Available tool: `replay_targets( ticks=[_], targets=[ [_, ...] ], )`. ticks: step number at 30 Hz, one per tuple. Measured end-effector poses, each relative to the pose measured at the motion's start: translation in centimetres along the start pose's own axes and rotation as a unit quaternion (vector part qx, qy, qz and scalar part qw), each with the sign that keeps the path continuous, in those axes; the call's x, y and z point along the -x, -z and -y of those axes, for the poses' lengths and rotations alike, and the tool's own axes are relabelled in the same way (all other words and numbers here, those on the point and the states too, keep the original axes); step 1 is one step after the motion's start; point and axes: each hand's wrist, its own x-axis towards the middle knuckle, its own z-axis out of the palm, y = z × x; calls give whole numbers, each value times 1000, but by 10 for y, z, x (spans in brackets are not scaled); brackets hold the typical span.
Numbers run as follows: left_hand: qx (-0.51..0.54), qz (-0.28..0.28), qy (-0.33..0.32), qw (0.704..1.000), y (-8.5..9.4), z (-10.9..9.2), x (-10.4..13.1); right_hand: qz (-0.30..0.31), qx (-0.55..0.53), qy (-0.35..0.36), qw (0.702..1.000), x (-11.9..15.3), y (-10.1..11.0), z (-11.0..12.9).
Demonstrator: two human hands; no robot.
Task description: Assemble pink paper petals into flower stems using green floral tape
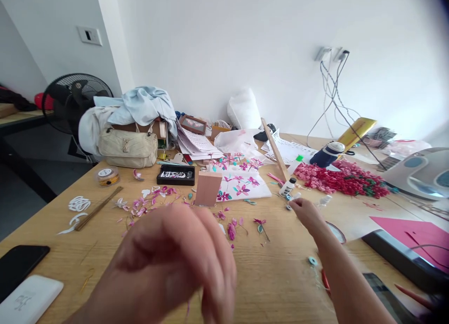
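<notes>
Close to the camera, my left hand [171, 263] is blurred, its fingers curled down and closed. A thin pink strand shows just below it, but what the fingertips hold is hidden. My right hand [304, 209] stretches forward to the right, fingers pinched together beside small blue-and-white spools [288, 206]. Just behind them stands a small white bottle with a black cap [287, 187]. Loose magenta petals and flowers [231, 230] lie past my left hand. Beyond them, finished-looking pink and teal flowers [242, 189] rest on white paper [261, 186].
A wooden block [208, 188] stands upright mid-table, near a black tray [175, 175]. Red and pink flower bunches [340, 179] lie right. A beige handbag [128, 147] stands at back left; a phone [23, 268] and white power bank [31, 298] lie at front left.
</notes>
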Motion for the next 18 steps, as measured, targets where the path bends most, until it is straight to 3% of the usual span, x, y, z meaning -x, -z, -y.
replay_targets(
  ticks=[2,4,6,7,10,13,18],
  targets=[
    [93,17,-5,996,-2,-6,-23,-4,-54,14,998,12,13,11],
    [174,14,22,984,-4,1,-38,16,-155,38,987,29,25,28],
    [188,7,71,980,-7,15,-47,92,-395,62,912,50,33,50],
    [180,12,94,979,-9,24,-50,124,-463,67,875,60,36,62],
    [157,41,135,977,-16,49,-58,188,-545,84,813,88,36,97],
    [168,67,144,973,-24,68,-62,208,-547,100,805,106,26,123],
    [170,80,149,971,-30,82,-65,167,-496,129,842,119,4,151]
  ],
)
